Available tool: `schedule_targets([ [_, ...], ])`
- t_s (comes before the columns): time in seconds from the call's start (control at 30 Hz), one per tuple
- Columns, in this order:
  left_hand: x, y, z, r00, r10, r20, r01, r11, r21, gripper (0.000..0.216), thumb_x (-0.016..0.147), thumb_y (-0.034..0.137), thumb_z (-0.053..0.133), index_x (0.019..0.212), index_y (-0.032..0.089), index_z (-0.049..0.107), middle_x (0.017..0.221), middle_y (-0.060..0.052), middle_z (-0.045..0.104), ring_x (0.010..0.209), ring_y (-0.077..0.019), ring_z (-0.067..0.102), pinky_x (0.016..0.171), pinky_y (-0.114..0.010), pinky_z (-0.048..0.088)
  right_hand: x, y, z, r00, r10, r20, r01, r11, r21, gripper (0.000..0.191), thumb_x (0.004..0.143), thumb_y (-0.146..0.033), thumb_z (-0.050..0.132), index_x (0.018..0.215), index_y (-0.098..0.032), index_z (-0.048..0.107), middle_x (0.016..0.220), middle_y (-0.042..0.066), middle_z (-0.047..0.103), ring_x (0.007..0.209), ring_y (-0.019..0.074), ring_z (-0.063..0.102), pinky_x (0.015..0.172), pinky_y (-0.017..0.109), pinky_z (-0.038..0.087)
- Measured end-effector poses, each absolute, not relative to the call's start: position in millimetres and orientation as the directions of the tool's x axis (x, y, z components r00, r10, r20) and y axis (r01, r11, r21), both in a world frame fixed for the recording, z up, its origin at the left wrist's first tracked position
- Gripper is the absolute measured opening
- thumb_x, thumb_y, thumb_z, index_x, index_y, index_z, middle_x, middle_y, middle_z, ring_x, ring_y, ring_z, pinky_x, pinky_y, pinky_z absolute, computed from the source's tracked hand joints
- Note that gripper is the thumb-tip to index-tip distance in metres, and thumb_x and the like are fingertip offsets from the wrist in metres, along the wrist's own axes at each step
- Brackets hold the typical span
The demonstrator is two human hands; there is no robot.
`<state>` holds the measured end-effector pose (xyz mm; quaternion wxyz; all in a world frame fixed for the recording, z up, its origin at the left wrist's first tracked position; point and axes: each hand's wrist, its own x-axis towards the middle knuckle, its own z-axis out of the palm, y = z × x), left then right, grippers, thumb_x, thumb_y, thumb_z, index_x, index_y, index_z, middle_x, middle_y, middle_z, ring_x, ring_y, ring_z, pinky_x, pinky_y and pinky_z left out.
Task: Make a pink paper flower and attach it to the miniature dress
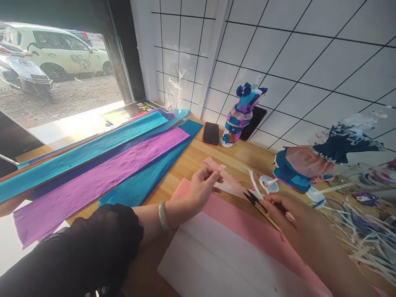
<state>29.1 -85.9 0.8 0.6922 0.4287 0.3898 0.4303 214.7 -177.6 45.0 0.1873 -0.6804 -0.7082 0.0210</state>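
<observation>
Left hand [204,185] pinches a pink scrap [221,168], right hand [286,216] grips black snips [255,200], worktop [182,161] opening at ten o'clock to teal paper's [154,170] edge.

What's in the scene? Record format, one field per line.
left_hand: bare left hand pinching a small pale-pink piece
right_hand: bare right hand at black-bladed scissors; grip unclear
surface: light wooden tabletop
near: flat pink sheet, flat white sheet
left_side: long flat purple strip, long flat turquoise strip
back: dark-screened phone lying flat, upright blue-pink-purple layered ornament
right_side: tangled thin white strips
</observation>
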Motion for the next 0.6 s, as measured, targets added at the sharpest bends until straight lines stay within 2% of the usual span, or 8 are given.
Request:
schedule_targets([
  [0.13, 30.6, -85.2, -2.5, 0.33, 0.941, -0.079, -0.228, 0.16, 0.961, 0.028, 0.077, 0.043, 0.054, 0.072, 0.016, 0.053, 0.077, -0.002, 0.055, 0.072, -0.0117, 0.054, 0.062, -0.023, 0.048, 219.3, -130.1, 31.2, -0.049, 0.928, 0.37, 0.981, 0.113, -0.156, 0.021, 0.086, -0.034, 0.041, 0.081, -0.02, 0.057, 0.082, 0.006, 0.064, 0.077, 0.0199, 0.059, 0.064, 0.03, 0.042],
  [0.27, 30.9, -84.7, -10.6, 0.408, 0.913, -0.003, -0.209, 0.097, 0.973, 0.029, 0.08, 0.044, 0.051, 0.072, 0.016, 0.054, 0.071, -0.001, 0.054, 0.066, -0.0103, 0.053, 0.06, -0.021, 0.046, 219.6, -89.1, 11.7, 0.014, 0.969, 0.246, 0.997, 0.005, -0.077, 0.026, 0.086, -0.025, 0.038, 0.077, -0.017, 0.061, 0.082, 0.01, 0.064, 0.076, 0.0222, 0.06, 0.06, 0.031, 0.041],
  [0.37, 30.2, -85.4, -11.9, 0.449, 0.893, 0.025, -0.213, 0.079, 0.974, 0.03, 0.08, 0.045, 0.05, 0.075, 0.016, 0.056, 0.071, -0.001, 0.056, 0.066, -0.0106, 0.053, 0.059, -0.021, 0.046, 220.1, -78.7, 3.5, -0.009, 0.983, 0.182, 0.995, 0.027, -0.092, 0.028, 0.083, -0.02, 0.039, 0.073, -0.017, 0.065, 0.082, 0.011, 0.066, 0.074, 0.0229, 0.062, 0.06, 0.033, 0.042],
  [0.43, 29.9, -85.4, -11.1, 0.472, 0.881, 0.017, -0.207, 0.092, 0.974, 0.03, 0.08, 0.044, 0.051, 0.075, 0.015, 0.057, 0.072, -0.002, 0.057, 0.065, -0.0106, 0.054, 0.059, -0.022, 0.047, 220.5, -82.6, 3.2, -0.016, 0.986, 0.164, 0.993, 0.034, -0.109, 0.027, 0.083, -0.02, 0.041, 0.081, -0.016, 0.067, 0.092, 0.012, 0.066, 0.08, 0.024, 0.063, 0.064, 0.034, 0.045],
  [0.47, 29.7, -85.4, -10.6, 0.486, 0.874, 0.011, -0.207, 0.103, 0.973, 0.029, 0.079, 0.043, 0.052, 0.075, 0.015, 0.058, 0.071, -0.002, 0.057, 0.064, -0.0105, 0.054, 0.059, -0.022, 0.047, 220.2, -87.3, 4.6, -0.018, 0.987, 0.158, 0.99, 0.04, -0.136, 0.026, 0.083, -0.022, 0.042, 0.088, -0.016, 0.067, 0.099, 0.012, 0.066, 0.083, 0.0237, 0.063, 0.066, 0.034, 0.047],
  [0.53, 29.5, -85.7, -9.9, 0.528, 0.849, 0.003, -0.224, 0.136, 0.965, 0.03, 0.078, 0.043, 0.053, 0.073, 0.014, 0.059, 0.071, -0.002, 0.057, 0.064, -0.0103, 0.054, 0.06, -0.022, 0.047, 218.1, -100.8, 9.7, -0.023, 0.993, 0.119, 0.958, 0.056, -0.28, 0.03, 0.085, -0.03, 0.044, 0.105, -0.018, 0.063, 0.105, 0.009, 0.065, 0.086, 0.021, 0.064, 0.068, 0.032, 0.05],
  [0.6, 29.4, -86.9, -9.3, 0.597, 0.803, 0.005, -0.252, 0.182, 0.951, 0.031, 0.077, 0.044, 0.055, 0.071, 0.014, 0.059, 0.07, -0.002, 0.057, 0.064, -0.0102, 0.054, 0.062, -0.022, 0.046, 213.8, -117.3, 16.5, -0.026, 0.999, 0.023, 0.81, 0.034, -0.586, 0.038, 0.083, -0.038, 0.049, 0.116, -0.019, 0.056, 0.097, 0.007, 0.067, 0.085, 0.019, 0.064, 0.07, 0.03, 0.052],
])
